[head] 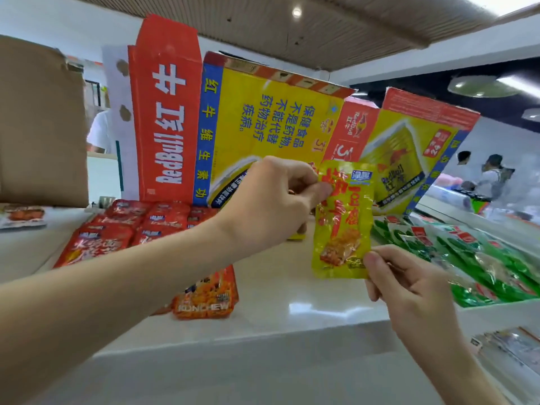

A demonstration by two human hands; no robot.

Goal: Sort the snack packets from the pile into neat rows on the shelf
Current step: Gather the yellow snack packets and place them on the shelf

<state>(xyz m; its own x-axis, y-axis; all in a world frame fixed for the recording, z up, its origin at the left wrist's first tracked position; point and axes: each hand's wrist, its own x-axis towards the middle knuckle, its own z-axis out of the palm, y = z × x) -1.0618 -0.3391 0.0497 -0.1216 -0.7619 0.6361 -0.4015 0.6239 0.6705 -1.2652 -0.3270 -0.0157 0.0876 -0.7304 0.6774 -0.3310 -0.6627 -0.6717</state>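
Stretching in from 8 o'clock, the left hand (268,206) is pinching the upper left edge of a yellow snack packet (344,229) with thumb and curled fingers, while the right hand (409,287), at 5 o'clock, is pinching its lower right corner. The packet is hanging above the white shelf (292,311), its long axis running 12 to 6 o'clock, logo end pointing to 12. Red packets (122,226) are lying at its 9 o'clock, green packets (482,258) at 3 o'clock

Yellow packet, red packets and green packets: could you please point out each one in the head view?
yellow packet (342,223), head view, middle of its printed front.
red packets (96,247), head view, front packet of the rows.
green packets (482,267), head view, middle of the overlapping spread.
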